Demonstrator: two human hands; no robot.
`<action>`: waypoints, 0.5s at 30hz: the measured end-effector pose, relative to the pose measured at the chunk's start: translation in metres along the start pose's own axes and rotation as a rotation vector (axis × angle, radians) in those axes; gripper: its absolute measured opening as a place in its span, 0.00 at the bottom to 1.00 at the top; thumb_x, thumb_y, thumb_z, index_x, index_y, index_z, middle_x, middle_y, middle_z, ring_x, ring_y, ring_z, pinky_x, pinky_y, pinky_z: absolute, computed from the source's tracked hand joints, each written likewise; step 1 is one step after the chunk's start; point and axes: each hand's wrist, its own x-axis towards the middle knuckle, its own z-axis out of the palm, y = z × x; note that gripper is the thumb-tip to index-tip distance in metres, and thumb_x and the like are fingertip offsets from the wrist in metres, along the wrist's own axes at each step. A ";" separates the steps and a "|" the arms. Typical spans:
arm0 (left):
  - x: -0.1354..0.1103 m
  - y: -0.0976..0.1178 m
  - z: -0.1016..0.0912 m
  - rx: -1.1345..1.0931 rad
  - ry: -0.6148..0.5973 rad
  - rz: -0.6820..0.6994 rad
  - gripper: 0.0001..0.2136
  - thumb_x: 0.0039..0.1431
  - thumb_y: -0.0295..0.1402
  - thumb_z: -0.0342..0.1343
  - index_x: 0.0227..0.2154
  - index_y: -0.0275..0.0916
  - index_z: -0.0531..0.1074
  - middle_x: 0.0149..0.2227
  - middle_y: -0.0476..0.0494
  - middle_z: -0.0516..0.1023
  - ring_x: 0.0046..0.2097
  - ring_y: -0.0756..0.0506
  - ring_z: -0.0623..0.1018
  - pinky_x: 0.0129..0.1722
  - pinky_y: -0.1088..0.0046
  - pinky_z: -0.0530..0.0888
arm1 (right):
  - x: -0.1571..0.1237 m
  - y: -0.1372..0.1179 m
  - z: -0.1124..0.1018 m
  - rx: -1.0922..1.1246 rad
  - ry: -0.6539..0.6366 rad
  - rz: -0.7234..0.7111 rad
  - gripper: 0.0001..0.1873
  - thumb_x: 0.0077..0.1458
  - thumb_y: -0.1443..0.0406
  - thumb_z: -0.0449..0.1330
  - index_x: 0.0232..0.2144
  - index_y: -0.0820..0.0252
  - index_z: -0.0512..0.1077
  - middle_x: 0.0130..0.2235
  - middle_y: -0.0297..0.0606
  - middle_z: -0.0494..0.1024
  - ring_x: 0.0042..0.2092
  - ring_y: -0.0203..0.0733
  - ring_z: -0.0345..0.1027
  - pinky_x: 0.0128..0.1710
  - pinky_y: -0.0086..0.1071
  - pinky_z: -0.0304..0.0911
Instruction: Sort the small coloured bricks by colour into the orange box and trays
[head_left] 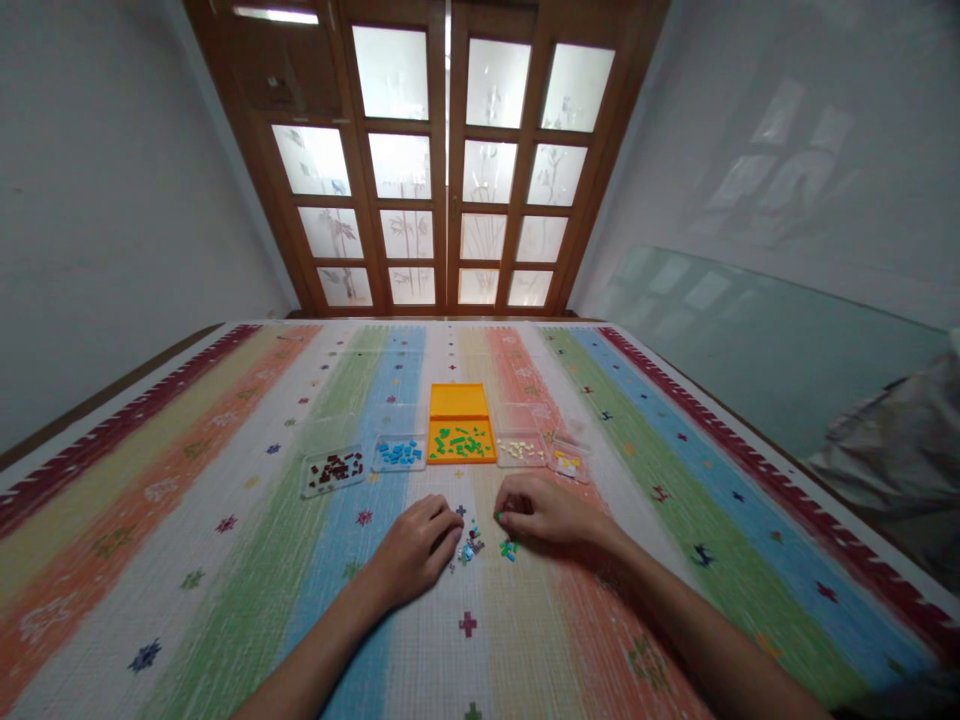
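Note:
My left hand (420, 540) rests on the striped tablecloth with its fingers curled together. Its fingertips are beside a loose pile of tiny mixed building bricks (470, 548), and whatever they may hold is too small to make out. Across the pile, my right hand (546, 510) pinches a tiny green brick (499, 516) between thumb and forefinger. Just below those fingertips lies a small group of green and blue bricks (509, 550). Beyond both hands an orange case (459, 400) lies with its lid folded back, green bricks (459, 441) spread in its near half.
Left of the case are clear trays of brown bricks (336, 470) and blue bricks (400, 453). To its right, other trays hold cream bricks (520, 449) and yellow and white bricks (568, 461). A glass-paned wooden door (448, 160) stands past the table's far edge.

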 end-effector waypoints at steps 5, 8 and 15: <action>0.001 0.002 -0.001 0.003 0.007 -0.007 0.10 0.70 0.32 0.47 0.38 0.39 0.74 0.36 0.42 0.74 0.39 0.45 0.75 0.40 0.69 0.73 | 0.005 -0.005 0.003 0.052 0.042 0.036 0.09 0.48 0.73 0.59 0.32 0.62 0.76 0.24 0.30 0.75 0.25 0.33 0.64 0.24 0.24 0.54; 0.001 0.002 -0.001 0.001 0.006 -0.011 0.09 0.69 0.31 0.48 0.38 0.39 0.74 0.36 0.42 0.74 0.39 0.45 0.75 0.40 0.68 0.73 | 0.013 -0.009 -0.001 -0.003 0.130 -0.010 0.09 0.47 0.74 0.59 0.30 0.61 0.76 0.24 0.30 0.74 0.25 0.32 0.62 0.25 0.24 0.54; 0.002 0.004 -0.002 -0.015 0.002 -0.020 0.09 0.68 0.30 0.48 0.37 0.39 0.74 0.36 0.42 0.74 0.39 0.44 0.75 0.41 0.68 0.73 | 0.048 -0.014 -0.015 -0.189 0.315 -0.158 0.09 0.47 0.75 0.60 0.31 0.60 0.77 0.29 0.34 0.77 0.29 0.36 0.65 0.33 0.27 0.59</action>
